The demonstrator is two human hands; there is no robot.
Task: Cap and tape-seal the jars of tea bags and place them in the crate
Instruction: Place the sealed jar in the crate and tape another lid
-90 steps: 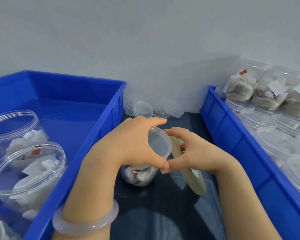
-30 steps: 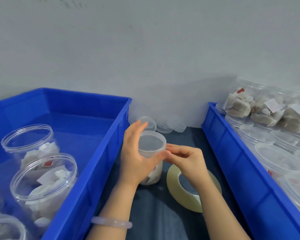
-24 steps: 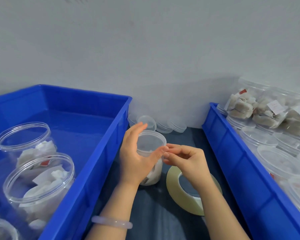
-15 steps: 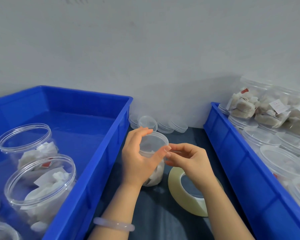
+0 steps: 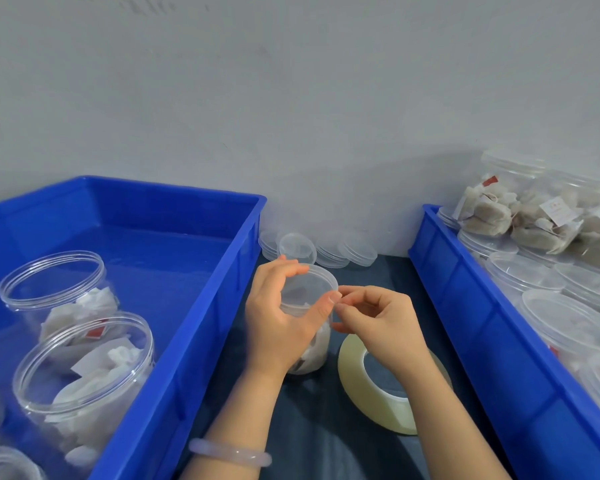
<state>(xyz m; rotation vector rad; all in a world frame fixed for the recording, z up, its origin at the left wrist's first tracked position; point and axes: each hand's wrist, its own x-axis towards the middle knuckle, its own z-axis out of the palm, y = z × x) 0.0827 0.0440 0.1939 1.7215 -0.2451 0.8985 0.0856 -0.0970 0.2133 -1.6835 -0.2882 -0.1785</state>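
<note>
A small clear jar of tea bags (image 5: pixel 309 296) stands capped on the dark table between two blue crates. My left hand (image 5: pixel 278 317) grips it round the lid and upper wall, thumb at the lid's right edge. My right hand (image 5: pixel 378 320) is just right of the jar, its thumb and forefinger pinched together at the lid's rim; the clear tape between them cannot be made out. A roll of clear tape (image 5: pixel 371 386) lies on the table under my right wrist.
The left blue crate (image 5: pixel 187 306) holds several open jars of tea bags (image 5: pixel 84 368). The right blue crate (image 5: pixel 482 323) holds several capped jars (image 5: pixel 520 271), with more stacked on top. Spare clear lids (image 5: pixel 326 247) lie along the wall behind the jar.
Three seconds ago the jar was tilted in both hands with the tape roll lifted. The jar now stands upright and the roll lies flat. Over the last second my right fingers stay pinched at the lid's rim.
</note>
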